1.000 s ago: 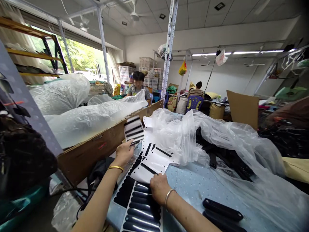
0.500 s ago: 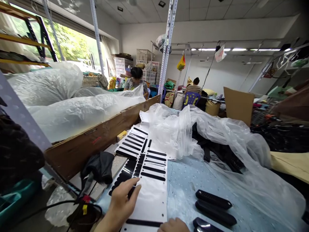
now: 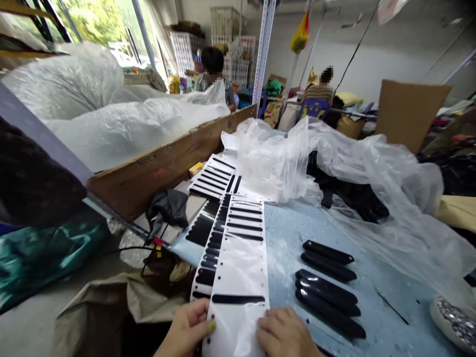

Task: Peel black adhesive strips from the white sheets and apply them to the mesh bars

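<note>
A long white backing sheet (image 3: pixel 241 267) with black adhesive strips lies on the blue tabletop (image 3: pixel 286 238). My left hand (image 3: pixel 188 329) pinches its near left edge, thumb on top. My right hand (image 3: pixel 284 334) rests on its near right edge. One black strip (image 3: pixel 238 299) sits on the sheet just beyond my fingers. More strip sheets (image 3: pixel 213 176) lie farther along. Several black oblong plastic parts (image 3: pixel 327 282) lie in a row to the right of the sheet.
Crumpled clear plastic (image 3: pixel 334 163) covers dark pieces at the back right. A long cardboard box (image 3: pixel 167 163) filled with white bags runs along the left. A black cloth (image 3: pixel 169 208) and cable lie by the table's left edge. Two people sit far back.
The view tipped down and closer to the table. Both hands slid back to the near end of the white sheet; the left hand came off the black strips and took the sheet's edge.
</note>
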